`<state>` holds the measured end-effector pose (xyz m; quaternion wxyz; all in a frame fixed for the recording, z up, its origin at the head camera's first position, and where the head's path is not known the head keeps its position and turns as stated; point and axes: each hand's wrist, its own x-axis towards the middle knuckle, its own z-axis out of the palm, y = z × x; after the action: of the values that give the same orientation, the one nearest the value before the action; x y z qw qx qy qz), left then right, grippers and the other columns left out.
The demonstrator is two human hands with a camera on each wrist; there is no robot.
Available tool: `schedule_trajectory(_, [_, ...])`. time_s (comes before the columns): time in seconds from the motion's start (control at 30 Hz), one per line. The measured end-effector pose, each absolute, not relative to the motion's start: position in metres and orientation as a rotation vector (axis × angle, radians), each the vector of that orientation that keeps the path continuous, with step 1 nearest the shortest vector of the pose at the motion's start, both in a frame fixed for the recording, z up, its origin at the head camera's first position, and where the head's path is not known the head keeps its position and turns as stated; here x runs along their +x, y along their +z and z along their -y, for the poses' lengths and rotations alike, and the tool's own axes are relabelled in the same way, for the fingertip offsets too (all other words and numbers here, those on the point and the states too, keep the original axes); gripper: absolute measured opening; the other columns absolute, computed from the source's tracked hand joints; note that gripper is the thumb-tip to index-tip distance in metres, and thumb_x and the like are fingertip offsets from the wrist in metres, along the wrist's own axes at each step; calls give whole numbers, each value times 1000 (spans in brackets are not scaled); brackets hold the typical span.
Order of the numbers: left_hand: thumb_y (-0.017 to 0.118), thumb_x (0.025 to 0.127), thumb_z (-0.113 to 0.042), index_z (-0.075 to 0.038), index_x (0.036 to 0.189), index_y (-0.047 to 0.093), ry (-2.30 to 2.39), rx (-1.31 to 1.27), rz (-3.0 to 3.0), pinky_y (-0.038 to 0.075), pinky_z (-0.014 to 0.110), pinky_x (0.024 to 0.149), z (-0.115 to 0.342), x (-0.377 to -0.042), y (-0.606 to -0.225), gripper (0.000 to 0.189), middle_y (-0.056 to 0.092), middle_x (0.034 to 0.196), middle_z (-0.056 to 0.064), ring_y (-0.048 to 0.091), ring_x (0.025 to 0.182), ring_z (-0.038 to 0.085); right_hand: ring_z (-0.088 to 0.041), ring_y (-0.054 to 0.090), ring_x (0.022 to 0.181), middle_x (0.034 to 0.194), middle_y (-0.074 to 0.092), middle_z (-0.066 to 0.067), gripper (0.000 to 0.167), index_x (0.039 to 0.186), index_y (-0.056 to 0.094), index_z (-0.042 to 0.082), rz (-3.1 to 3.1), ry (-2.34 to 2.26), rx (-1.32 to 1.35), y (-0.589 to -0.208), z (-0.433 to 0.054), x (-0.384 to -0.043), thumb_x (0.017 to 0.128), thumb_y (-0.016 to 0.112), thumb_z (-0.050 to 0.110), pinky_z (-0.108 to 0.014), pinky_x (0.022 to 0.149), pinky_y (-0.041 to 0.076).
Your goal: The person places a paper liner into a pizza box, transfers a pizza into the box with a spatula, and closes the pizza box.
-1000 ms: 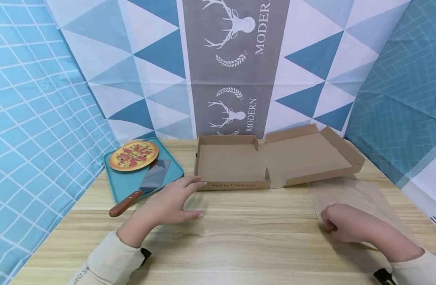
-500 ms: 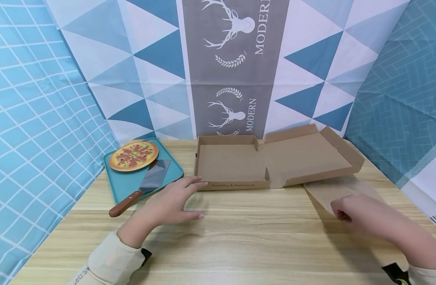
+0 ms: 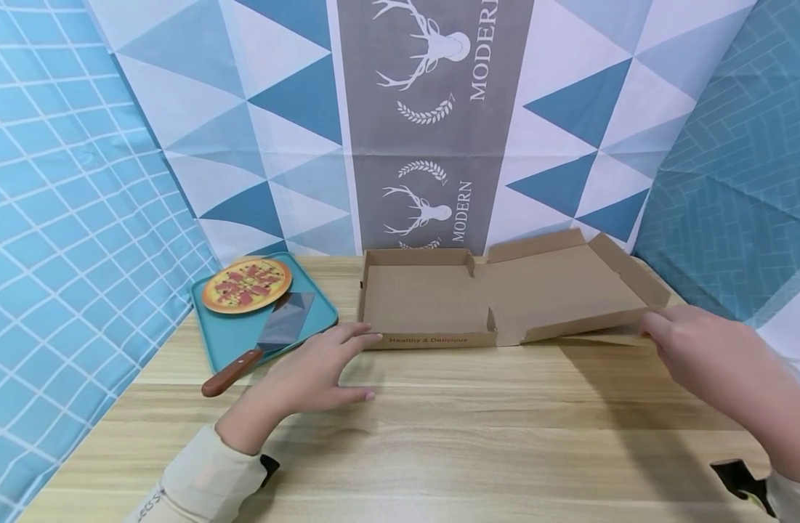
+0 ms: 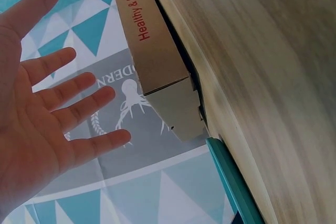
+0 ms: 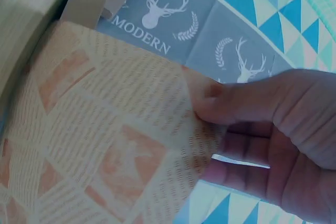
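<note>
My right hand (image 3: 707, 352) is raised at the right, in front of the cardboard box's lid. In the right wrist view its thumb and fingers pinch the edge of a thin brown sheet of paper (image 5: 115, 129), printed with newspaper-like text and reddish pictures. The head view shows that sheet nearly edge-on, mostly hidden behind the hand. My left hand (image 3: 321, 370) hovers with spread fingers by the front left corner of the open pizza box (image 3: 426, 298). In the left wrist view the palm faces the camera and holds nothing.
A teal tray (image 3: 226, 349) at the left bears a pizza (image 3: 245, 286) and a pizza server (image 3: 285, 323), whose brown wooden handle overhangs the tray's near edge. The box lid (image 3: 563, 287) lies folded out to the right. A patterned cloth backdrop (image 3: 295, 131) hangs behind the table.
My right hand has lifted the paper sheet off the table, moving up and right, and the sheet now shows almost edge-on. The left hand has stayed in place.
</note>
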<state>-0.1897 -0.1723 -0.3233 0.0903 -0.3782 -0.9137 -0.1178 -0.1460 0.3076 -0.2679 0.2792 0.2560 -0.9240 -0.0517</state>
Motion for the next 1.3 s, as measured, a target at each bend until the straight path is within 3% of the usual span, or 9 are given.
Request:
schedule_trajectory(0.2, [75, 84, -45, -11, 140, 51, -328, -1121, 2715, 44, 49, 99, 172, -192, -323, 70, 45, 145, 15, 48, 128, 32, -23, 52, 57, 65, 53, -2, 27, 77, 64, 3, 2245, -137, 709, -254, -304, -144, 62, 64, -20, -32, 33, 32])
schedule_trajectory(0.37, [75, 85, -42, -11, 139, 52, -333, -1110, 2723, 44, 49, 99, 171, -191, -323, 67, 46, 144, 16, 48, 128, 32, -33, 59, 70, 76, 61, -11, 24, 83, 63, -2, 2057, -116, 807, -243, -303, -144, 79, 44, -16, -41, 37, 40])
schedule_trajectory(0.53, [75, 86, -36, -10, 138, 54, -345, -1109, 2726, 45, 48, 98, 168, -191, -323, 62, 45, 144, 15, 48, 128, 32, -35, 60, 74, 82, 64, -16, 32, 85, 63, -7, 1999, -122, 837, -236, -300, -145, 93, 32, -4, -46, 45, 46])
schedule_trajectory(0.67, [75, 86, -33, -9, 137, 54, -356, -1108, 2730, 45, 48, 98, 167, -192, -324, 60, 45, 144, 15, 48, 128, 32, -35, 61, 74, 81, 64, -17, 29, 86, 64, -7, 1998, -109, 833, -232, -299, -145, 93, 37, -2, -48, 48, 48])
schedule_trajectory(0.77, [75, 86, -32, -8, 137, 54, -375, -1103, 2732, 44, 48, 99, 167, -192, -324, 60, 45, 144, 15, 47, 129, 33, -36, 61, 74, 81, 64, -18, 21, 86, 65, -7, 1984, -83, 837, -228, -298, -147, 86, 45, -8, -50, 50, 48])
schedule_trajectory(1.03, [75, 87, -31, -7, 137, 54, -395, -1089, 2730, 44, 48, 99, 167, -191, -323, 59, 47, 143, 15, 49, 128, 32, -38, 59, 73, 82, 65, -20, 20, 85, 67, -7, 1963, 1, 815, -212, -295, -152, 86, 48, -12, -47, 63, 46])
schedule_trajectory(1.2, [74, 88, -30, -7, 136, 54, -450, -1090, 2738, 44, 47, 100, 164, -190, -322, 56, 48, 141, 14, 49, 128, 31, -36, 60, 76, 82, 66, -20, 25, 84, 68, -6, 1959, 50, 841, -202, -292, -157, 92, 45, -4, -36, 71, 42])
schedule_trajectory(1.3, [73, 89, -29, -7, 135, 55, -505, -1104, 2745, 43, 47, 101, 160, -189, -322, 55, 50, 139, 13, 48, 127, 30, -33, 59, 75, 82, 66, -18, 28, 83, 69, -5, 1929, 98, 886, -199, -288, -163, 95, 44, 1, -21, 77, 35])
